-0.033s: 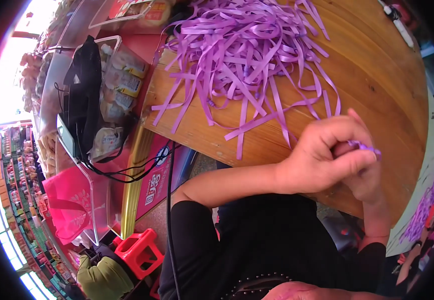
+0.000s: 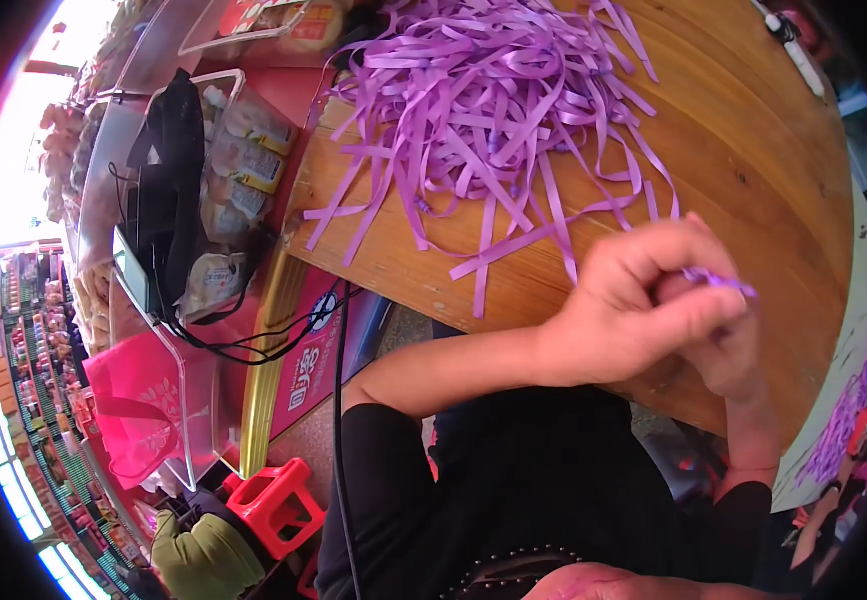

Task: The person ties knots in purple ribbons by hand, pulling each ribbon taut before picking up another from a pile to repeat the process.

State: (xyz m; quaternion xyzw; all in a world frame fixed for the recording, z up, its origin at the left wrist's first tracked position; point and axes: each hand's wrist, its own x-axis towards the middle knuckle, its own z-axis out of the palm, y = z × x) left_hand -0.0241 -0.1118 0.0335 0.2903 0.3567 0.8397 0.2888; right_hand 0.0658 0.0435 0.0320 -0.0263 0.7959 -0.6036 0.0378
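My left hand (image 2: 634, 290) is above the wooden table's near edge, fingers curled and thumb pressed forward. A small piece of purple ribbon (image 2: 719, 283) shows between its thumb and bent forefinger. Right beside it, partly hidden behind it, is my right hand (image 2: 729, 355). Its fingers are mostly covered, so its grip does not show. Beyond both hands a large tangled heap of purple ribbons (image 2: 494, 110) lies on the wooden table (image 2: 754, 170). Some ribbons in the heap have small knots, and loose ends spread toward me.
Left of the table stand a clear bin of wrapped packages (image 2: 244, 170), a black bag (image 2: 169, 160) and dark cables (image 2: 244, 345). A red stool (image 2: 279, 510) is lower left. A white pen-like object (image 2: 799, 60) lies far right. More purple ribbons (image 2: 849, 420) lie on a pale surface.
My left hand has shifted slightly left, and the ribbon piece has moved a little up and left with it. The heap looks the same.
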